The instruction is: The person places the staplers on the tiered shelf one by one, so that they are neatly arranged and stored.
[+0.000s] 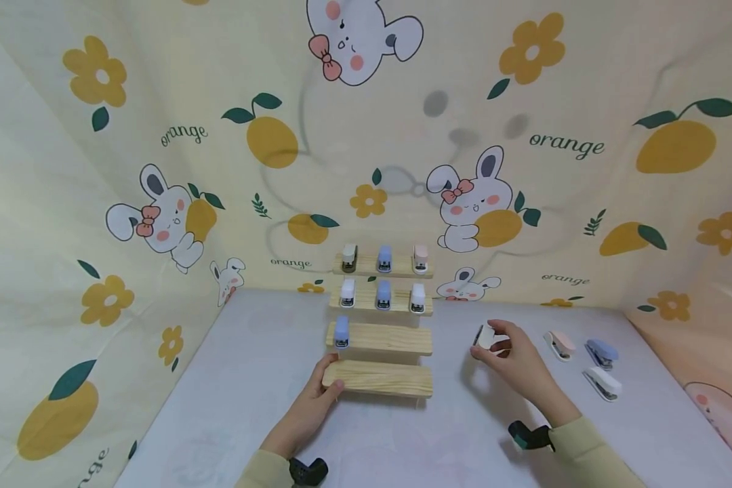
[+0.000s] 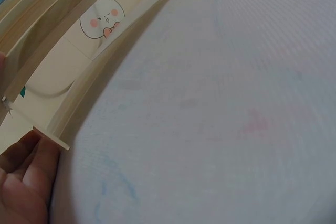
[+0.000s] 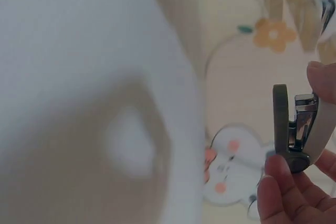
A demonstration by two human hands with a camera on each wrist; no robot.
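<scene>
A tiered wooden display rack [image 1: 381, 379] stands on the table. My left hand [image 1: 305, 411] grips the left end of its lowest shelf, thumb at the front edge. In my right hand [image 1: 520, 362], thumb and fingertips hold a small white stapler with a dark grey base [image 3: 282, 119], raised to the right of the rack. Small staplers line the upper two tiers in white, blue and pink, such as a blue stapler [image 1: 384, 259] at top centre. One more blue stapler [image 1: 341, 332] sits at the left of the third tier. The lowest shelf bears nothing.
On the table right of my right hand lie a pink stapler [image 1: 561, 344], a blue stapler [image 1: 602, 354] and a white stapler [image 1: 602, 383]. A patterned cloth backdrop [image 1: 372, 234] rises behind the rack, and the pale tabletop [image 1: 238, 379] ends against it.
</scene>
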